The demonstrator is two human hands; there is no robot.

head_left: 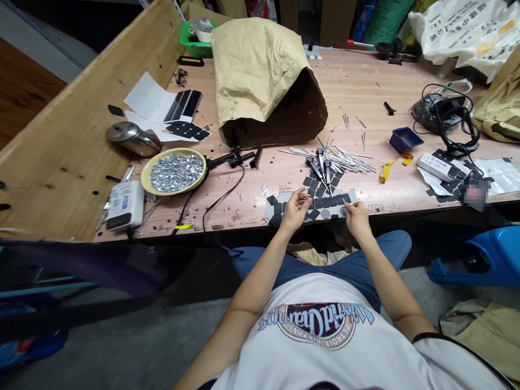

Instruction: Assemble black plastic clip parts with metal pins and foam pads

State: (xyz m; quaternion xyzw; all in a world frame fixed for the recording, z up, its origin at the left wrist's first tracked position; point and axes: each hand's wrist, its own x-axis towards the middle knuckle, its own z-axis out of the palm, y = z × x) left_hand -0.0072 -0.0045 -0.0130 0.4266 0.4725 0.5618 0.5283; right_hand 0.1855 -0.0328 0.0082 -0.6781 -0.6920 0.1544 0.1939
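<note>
Nearest you is your white T-shirt (312,352) with its round print, and beyond it your blue jeans (357,271) reach to just under the near edge of the desk (357,81).

Far left, a raised wooden side board (81,124) closes off the desk. Along it sit a white power unit (124,205) right at the near edge, a steel scoop (134,139), and a yellow plate of small silver pieces (176,172). Behind them, a kraft paper bag (260,76) lies on its side with its dark mouth facing you.

Your left hand (295,210) rests at the sheet of black square pads (312,208), which lies along the near edge. Its thumb and fingertips are pinched together, but anything between them is too small to tell. Your right hand (357,219) touches the sheet's right end, its fingers also closed to a pinch, perhaps on a small metal bit, though you cannot be sure.

Just past the sheet is a heap of metal pins (337,160). To the right are a blue tray (406,140), a yellow strap (396,165), and a coiled black cable (444,108). Open desk remains mainly behind the pins, with a few strays scattered there.
</note>
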